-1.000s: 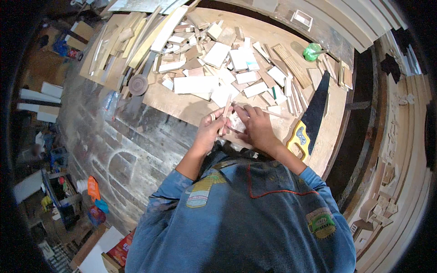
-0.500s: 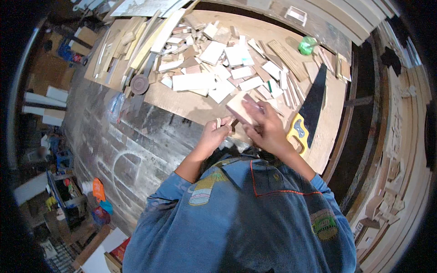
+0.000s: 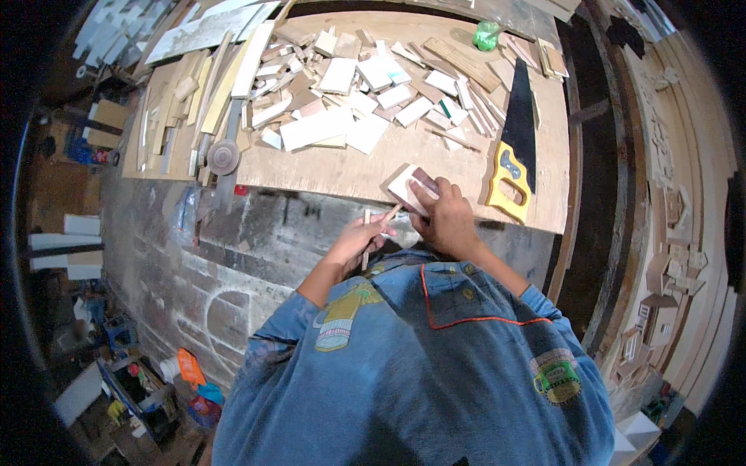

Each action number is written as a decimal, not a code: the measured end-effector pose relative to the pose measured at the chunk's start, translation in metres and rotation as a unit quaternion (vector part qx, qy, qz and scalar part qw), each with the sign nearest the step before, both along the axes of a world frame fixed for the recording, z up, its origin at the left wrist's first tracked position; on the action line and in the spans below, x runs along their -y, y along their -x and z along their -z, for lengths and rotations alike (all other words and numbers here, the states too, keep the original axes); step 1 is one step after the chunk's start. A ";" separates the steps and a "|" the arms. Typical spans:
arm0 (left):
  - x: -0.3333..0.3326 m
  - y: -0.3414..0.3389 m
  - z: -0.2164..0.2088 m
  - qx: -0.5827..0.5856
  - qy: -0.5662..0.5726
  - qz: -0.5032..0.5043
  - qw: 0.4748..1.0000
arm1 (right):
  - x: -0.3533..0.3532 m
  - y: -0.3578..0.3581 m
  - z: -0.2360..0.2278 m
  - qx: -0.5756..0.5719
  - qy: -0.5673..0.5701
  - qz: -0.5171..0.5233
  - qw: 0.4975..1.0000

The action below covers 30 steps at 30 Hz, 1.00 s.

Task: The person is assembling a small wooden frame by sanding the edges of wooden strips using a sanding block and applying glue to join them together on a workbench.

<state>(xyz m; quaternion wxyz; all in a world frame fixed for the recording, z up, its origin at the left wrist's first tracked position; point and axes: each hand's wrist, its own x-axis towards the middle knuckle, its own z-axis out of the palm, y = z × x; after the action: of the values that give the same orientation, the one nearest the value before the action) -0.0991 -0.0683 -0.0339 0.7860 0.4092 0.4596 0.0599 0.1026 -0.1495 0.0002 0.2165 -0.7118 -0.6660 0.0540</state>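
My left hand (image 3: 356,242) is closed on thin wooden strips. One pale strip (image 3: 366,221) stands out between the fingers, and another strip (image 3: 393,211) points toward the block. In my right hand (image 3: 447,220) is a sanding block (image 3: 402,185), pale with a reddish-brown sheet, gripped from above by the fingers. It sits by the near edge of the plywood board (image 3: 318,175), close against the second strip's tip. Right of that hand lies a handsaw (image 3: 510,180) with a yellow handle and dark blade. A separate thin stick (image 3: 453,140) rests on the board beyond the block.
Many wood offcuts (image 3: 317,129) are heaped across the board. Long strips (image 3: 225,101) and a metal bar with a round disc (image 3: 223,157) lie at the left. A green ball-like object (image 3: 486,36) sits at the far right. Timber beams (image 3: 594,233) run along the right side.
The view has shifted, bringing the board's near edge into sight. My right hand, blurred before, now shows sharply with the sanding block lower and nearer the left hand's strip. Both hands keep their hold.
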 end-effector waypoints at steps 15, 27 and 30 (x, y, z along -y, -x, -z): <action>-0.002 -0.014 0.034 -0.014 -0.144 -0.021 0.989 | 0.015 0.025 0.015 -0.018 0.040 0.189 0.981; -0.002 -0.013 0.042 -0.020 -0.088 -0.017 0.996 | 0.034 0.063 0.005 -0.054 0.049 0.091 0.993; -0.003 -0.012 0.032 -0.025 -0.096 0.003 0.995 | 0.028 0.042 0.012 -0.046 0.042 0.120 0.991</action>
<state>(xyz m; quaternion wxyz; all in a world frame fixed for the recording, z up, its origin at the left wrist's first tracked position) -0.0866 -0.0651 -0.0663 0.7319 0.4854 0.4696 0.0907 0.0606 -0.1773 -0.0117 0.2214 -0.7919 -0.5622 0.0880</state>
